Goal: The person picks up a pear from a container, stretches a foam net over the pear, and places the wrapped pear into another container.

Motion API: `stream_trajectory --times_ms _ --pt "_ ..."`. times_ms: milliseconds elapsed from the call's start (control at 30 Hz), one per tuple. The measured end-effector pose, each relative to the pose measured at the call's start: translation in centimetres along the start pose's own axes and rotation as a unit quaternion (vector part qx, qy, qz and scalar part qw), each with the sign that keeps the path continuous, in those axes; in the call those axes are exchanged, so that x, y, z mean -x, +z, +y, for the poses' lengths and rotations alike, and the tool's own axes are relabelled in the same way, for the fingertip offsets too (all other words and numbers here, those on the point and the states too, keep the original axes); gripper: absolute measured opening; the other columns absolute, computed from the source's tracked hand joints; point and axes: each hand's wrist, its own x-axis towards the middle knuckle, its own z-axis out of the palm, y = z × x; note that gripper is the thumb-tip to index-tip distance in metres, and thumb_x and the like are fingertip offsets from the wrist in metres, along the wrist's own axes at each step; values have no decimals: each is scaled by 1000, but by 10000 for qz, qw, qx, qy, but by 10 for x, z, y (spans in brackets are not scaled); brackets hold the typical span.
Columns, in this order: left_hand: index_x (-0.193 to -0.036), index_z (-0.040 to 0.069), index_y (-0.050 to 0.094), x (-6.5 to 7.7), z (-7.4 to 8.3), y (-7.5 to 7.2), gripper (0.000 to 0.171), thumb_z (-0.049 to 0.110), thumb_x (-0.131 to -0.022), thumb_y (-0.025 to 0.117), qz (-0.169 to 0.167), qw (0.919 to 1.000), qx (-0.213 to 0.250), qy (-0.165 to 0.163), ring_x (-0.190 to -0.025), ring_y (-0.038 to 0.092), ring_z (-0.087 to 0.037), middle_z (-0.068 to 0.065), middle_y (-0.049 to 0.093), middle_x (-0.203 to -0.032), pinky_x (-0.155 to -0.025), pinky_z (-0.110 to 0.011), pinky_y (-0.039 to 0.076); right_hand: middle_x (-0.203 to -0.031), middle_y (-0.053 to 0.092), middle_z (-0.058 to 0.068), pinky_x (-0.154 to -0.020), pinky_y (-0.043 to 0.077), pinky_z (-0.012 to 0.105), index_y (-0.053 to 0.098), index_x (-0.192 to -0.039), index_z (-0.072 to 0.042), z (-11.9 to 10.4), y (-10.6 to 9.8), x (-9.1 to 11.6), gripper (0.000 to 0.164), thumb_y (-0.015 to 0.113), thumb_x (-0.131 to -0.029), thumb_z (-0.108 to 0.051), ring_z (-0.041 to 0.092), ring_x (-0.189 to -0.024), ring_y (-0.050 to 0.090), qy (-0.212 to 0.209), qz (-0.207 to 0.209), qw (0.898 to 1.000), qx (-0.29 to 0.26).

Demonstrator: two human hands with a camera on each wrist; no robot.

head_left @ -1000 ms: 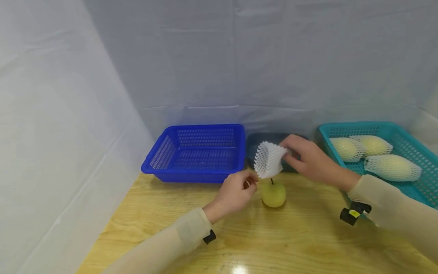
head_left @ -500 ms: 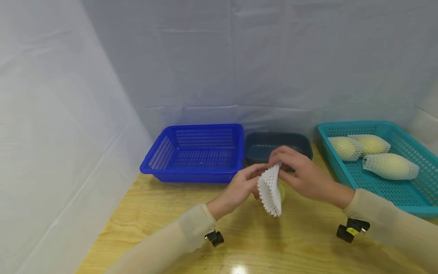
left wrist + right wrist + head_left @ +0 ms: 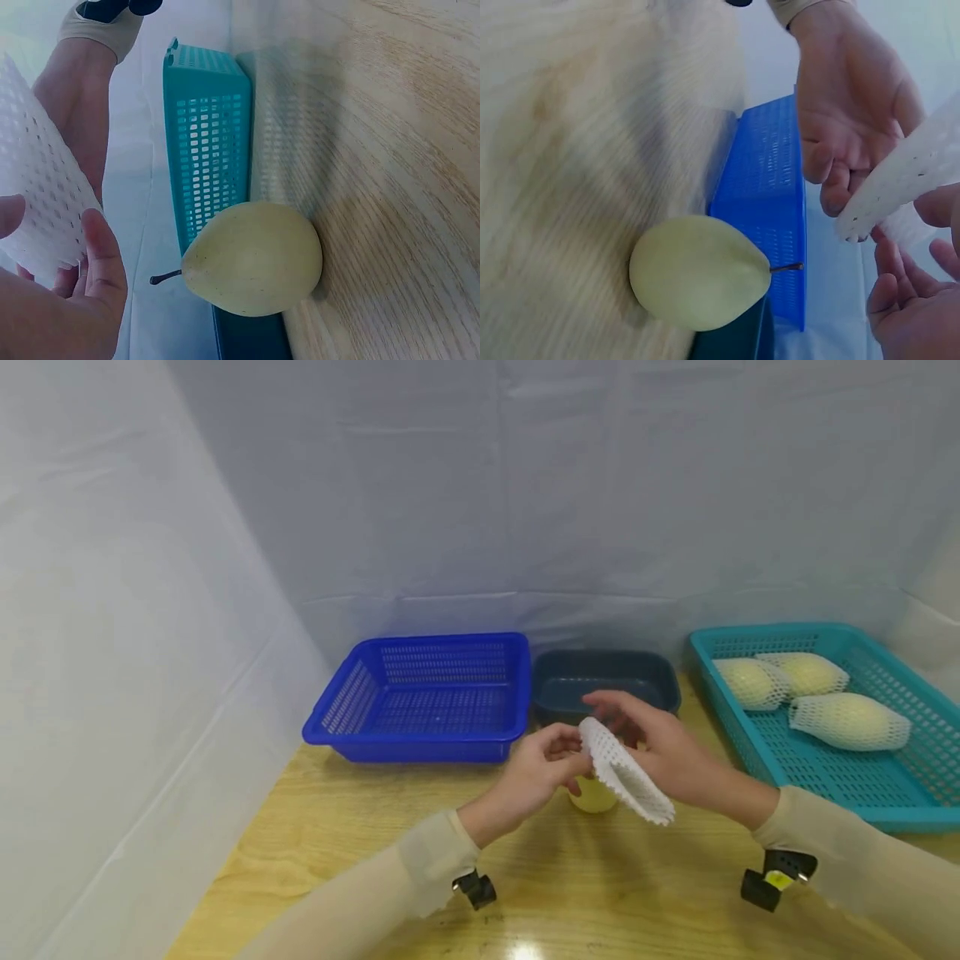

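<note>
A white foam net sleeve hangs between both hands above a yellow-green pear. My left hand pinches the sleeve's left end. On the other side, my right hand holds it, thumb against the net in the right wrist view, index finger stretched out. The sleeve's mouth gapes toward the lower right in the head view. Bare and upright, the pear stands on the wooden table with its dark stem up, apart from the sleeve. Sleeve and fingers hide the pear's top in the head view.
Behind the hands sits a dark blue-grey tray. A blue basket stands to its left. At right, a teal basket holds several pale fruits in foam nets. White sheeting lines the back and left.
The sleeve came down from above the pear in my right hand. My left hand moved right and took hold of it. Its mouth has swung from pointing down to the lower right.
</note>
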Motion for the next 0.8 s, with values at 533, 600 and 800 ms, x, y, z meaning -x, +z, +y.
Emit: stream_trajectory --times_ms 533,600,800 --pt "-121 -6 63 -3 -6 2 28 2 -95 57 275 9994 -126 -185 -79 63 -11 -22 71 -112 -68 -34 58 -105 68 9 -71 56 28 66 -119 -7 4 6 3 21 62 -100 -15 15 -83 64 610 424 9932 -897" --pt "-118 -5 63 -3 -6 2 25 3 -94 59 333 9991 -164 -195 -77 64 -12 -22 72 -107 -66 -32 57 -104 68 9 -71 56 28 67 -115 -7 5 6 3 17 61 -101 -15 14 -82 65 579 514 9928 -912" --pt "-102 0 63 -1 -4 3 13 10 -94 67 398 9990 -84 -157 -71 65 -14 -20 72 -93 -58 -27 52 -106 67 11 -74 58 30 62 -118 -3 8 7 5 18 56 -103 -11 16 -87 68 604 446 9862 -1473"
